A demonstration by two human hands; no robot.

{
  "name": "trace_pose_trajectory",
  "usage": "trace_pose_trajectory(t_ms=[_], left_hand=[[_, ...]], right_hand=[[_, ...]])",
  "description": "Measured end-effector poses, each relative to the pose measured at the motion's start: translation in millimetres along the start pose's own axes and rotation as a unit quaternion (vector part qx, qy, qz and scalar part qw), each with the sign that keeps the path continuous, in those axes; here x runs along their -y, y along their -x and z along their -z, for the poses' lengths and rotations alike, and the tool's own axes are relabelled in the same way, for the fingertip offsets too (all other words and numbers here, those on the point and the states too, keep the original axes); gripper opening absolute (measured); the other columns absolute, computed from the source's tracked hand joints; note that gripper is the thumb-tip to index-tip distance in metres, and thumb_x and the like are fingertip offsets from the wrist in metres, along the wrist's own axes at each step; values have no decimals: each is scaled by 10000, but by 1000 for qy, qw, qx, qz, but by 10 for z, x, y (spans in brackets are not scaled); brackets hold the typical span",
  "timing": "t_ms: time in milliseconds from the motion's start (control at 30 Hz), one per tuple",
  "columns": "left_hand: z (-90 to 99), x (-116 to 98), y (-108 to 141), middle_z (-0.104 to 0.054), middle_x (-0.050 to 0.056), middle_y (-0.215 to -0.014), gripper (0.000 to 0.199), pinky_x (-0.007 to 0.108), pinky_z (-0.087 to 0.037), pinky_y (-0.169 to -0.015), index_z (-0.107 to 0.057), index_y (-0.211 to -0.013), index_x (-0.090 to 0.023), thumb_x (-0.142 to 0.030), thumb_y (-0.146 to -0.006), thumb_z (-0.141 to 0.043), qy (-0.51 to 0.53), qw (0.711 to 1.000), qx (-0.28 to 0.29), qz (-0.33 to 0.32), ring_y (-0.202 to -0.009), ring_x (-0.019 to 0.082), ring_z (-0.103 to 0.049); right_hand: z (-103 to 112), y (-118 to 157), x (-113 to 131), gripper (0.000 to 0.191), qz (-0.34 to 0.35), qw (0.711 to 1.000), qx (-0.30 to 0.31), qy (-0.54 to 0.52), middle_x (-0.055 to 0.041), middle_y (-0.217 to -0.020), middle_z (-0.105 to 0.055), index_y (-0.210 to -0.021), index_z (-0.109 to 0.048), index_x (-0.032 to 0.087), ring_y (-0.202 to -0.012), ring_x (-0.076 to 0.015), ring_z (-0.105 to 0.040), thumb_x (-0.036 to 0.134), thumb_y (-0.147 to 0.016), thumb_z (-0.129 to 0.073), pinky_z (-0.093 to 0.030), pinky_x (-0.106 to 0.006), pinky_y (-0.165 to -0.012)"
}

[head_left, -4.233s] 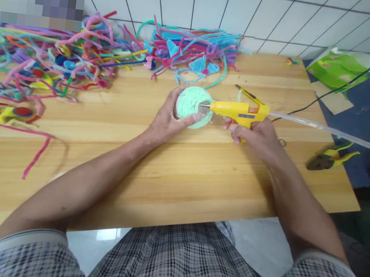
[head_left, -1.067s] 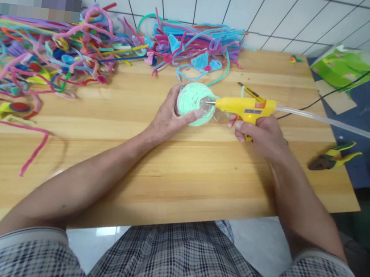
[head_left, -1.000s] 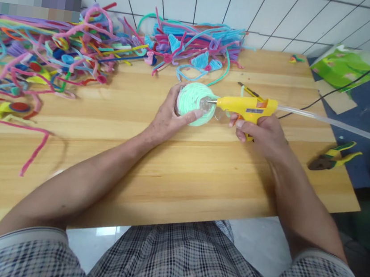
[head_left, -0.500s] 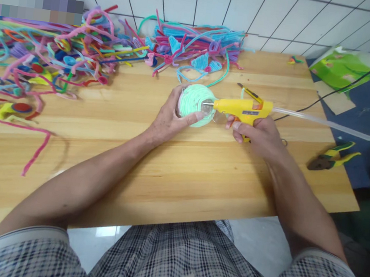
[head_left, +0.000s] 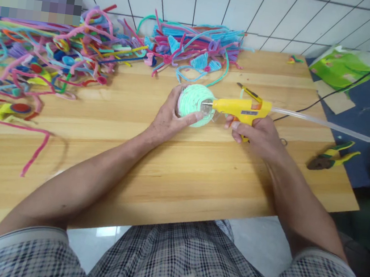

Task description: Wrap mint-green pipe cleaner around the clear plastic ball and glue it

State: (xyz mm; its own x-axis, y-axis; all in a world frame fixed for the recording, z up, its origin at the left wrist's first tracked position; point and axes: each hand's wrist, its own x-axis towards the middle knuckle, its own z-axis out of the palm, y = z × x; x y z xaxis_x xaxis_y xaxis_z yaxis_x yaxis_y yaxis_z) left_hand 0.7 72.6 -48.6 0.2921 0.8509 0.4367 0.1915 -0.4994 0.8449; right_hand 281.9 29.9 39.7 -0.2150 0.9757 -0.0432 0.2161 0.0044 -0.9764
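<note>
nozzle (head_left: pixel 208 104) of yellow glue gun (head_left: pixel 231 105) is seen slightly farther over green coil (head_left: pixel 191 99) than one second ago. coil is gripped by left hand (head_left: pixel 170 117), between both hands; glue gun, by right hand (head_left: pixel 262 133).

Left hand (head_left: pixel 170 118) is gripping green coil (head_left: pixel 190 100) from 8 o'clock; right hand (head_left: pixel 259 134) is holding glue gun (head_left: pixel 232 106) at 3 o'clock.

yellow-and-green pliers (head_left: pixel 323 162) on the wooden table (head_left: pixel 183 178), near its right end; bright green packet (head_left: pixel 338 68) just beyond that end; white tiled wall (head_left: pixel 211 2) behind.
</note>
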Motion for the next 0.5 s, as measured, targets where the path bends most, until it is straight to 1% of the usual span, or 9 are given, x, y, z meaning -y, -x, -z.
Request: trace_pose_trajectory(t_ms=[100,267,367,500], left_hand=[[1,-1,-1,-592,136,-1636,930,592,-484,-1350,-428,-1604,-314,-828,-919,-790,1,1000,-2,2,-1584,401,-564],[-5,8,-2,-591,142,-1642,935,597,-472,-1361,-428,-1604,-308,-827,-918,-793,-2,1000,-5,2,-1597,402,-556],[-8,16,-1,-588,143,-1646,931,590,-481,-1356,-426,-1604,-312,-820,-919,-799,-4,1000,-6,1,-1588,394,-569],[-12,18,2,-584,147,-1655,937,578,-496,-1346,-429,-1610,-313,-828,-918,-792,-8,1000,-9,0,-1579,392,-577]], right_hand=[[0,1,6,84,-3,1000,0,2,-22,-895,-750,-776,-716,260,-773,-187,-678,258,-737,-790,-489,-337,-616],[-2,10,0,109,-5,1000,-8,-2,-19,-925,-763,-779,-716,260,-785,-187,-696,239,-732,-812,-506,-332,-628],[-9,12,5,116,-3,1000,-3,-4,-9,-932,-766,-785,-706,263,-792,-180,-697,243,-735,-809,-506,-328,-640],[-15,14,32,119,1,1000,6,-7,-27,-952,-773,-768,-686,253,-807,-180,-694,232,-740,-799,-496,-335,-651]])
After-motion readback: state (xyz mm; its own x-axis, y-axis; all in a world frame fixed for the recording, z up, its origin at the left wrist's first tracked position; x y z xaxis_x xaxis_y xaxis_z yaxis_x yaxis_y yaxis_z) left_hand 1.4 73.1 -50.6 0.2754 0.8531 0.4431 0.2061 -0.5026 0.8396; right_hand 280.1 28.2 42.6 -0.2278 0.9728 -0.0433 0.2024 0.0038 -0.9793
